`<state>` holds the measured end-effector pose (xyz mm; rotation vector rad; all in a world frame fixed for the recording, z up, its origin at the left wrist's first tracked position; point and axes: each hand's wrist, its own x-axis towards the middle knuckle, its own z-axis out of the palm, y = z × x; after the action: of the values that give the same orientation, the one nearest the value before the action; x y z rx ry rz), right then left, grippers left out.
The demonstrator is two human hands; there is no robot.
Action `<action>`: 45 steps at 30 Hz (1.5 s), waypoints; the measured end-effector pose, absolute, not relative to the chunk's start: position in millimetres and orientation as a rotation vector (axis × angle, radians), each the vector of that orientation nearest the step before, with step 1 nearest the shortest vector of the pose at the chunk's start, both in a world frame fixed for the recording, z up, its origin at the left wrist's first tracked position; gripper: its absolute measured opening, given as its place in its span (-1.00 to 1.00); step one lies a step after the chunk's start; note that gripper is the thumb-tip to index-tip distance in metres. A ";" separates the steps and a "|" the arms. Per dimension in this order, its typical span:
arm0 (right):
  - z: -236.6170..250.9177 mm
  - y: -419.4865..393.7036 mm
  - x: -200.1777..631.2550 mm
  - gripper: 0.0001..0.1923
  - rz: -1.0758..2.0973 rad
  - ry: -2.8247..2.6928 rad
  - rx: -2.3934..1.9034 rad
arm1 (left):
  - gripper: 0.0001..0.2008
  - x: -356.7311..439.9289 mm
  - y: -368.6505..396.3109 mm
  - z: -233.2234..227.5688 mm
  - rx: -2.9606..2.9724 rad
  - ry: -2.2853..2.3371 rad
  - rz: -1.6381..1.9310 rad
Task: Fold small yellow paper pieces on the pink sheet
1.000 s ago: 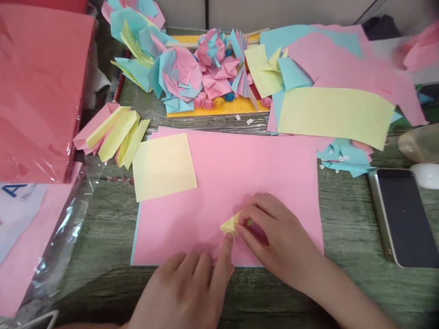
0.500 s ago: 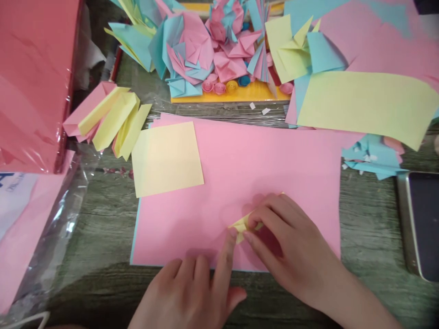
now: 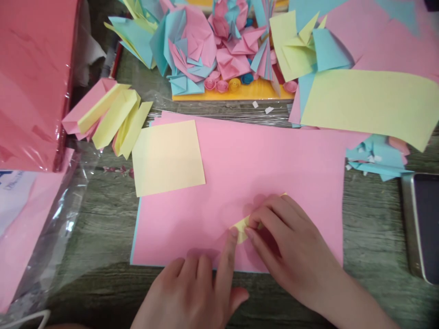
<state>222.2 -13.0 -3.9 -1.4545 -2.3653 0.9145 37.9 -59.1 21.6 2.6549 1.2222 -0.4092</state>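
A small folded yellow paper piece [image 3: 242, 225] lies on a large pink sheet [image 3: 240, 173] on the wooden table. My right hand [image 3: 288, 249] covers most of it, fingers pinching and pressing it down. My left hand [image 3: 197, 292] rests at the pink sheet's near edge, its index fingertip pressed against the yellow piece's left corner. A loose yellow square [image 3: 168, 157] lies on the pink sheet's upper left corner.
A red wrapped paper pack [image 3: 32, 77] stands at left. Folded yellow and pink strips [image 3: 109, 116] lie beside it. Folded paper flowers [image 3: 212, 45] sit on a yellow board [image 3: 233, 93] at the back. A long yellow sheet [image 3: 366, 103] and blue scraps [image 3: 377, 157] lie right, a phone [image 3: 423, 219] at the edge.
The view has tilted down and moved closer, so everything shifted in frame. Both hands stay on the yellow piece, with only small finger movements.
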 end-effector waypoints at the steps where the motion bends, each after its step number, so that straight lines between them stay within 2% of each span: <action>1: -3.9 -13.0 222.2 -0.93 0.909 -2.367 -1.453 | -0.46 37.0 -59.0 20.7 2.666 1.214 -0.382; 14: -4.7 -16.0 219.2 -0.94 0.812 -2.448 -1.449 | -0.54 34.2 -57.7 15.0 2.690 1.189 -0.255; 45: -6.6 -18.1 216.7 -0.89 0.730 -2.578 -1.483 | -0.46 36.1 -57.3 17.0 2.657 1.195 -0.344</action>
<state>216.7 -18.1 -6.6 -1.4828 -2.5777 0.7298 36.1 -57.3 17.0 2.6571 1.1946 -0.3440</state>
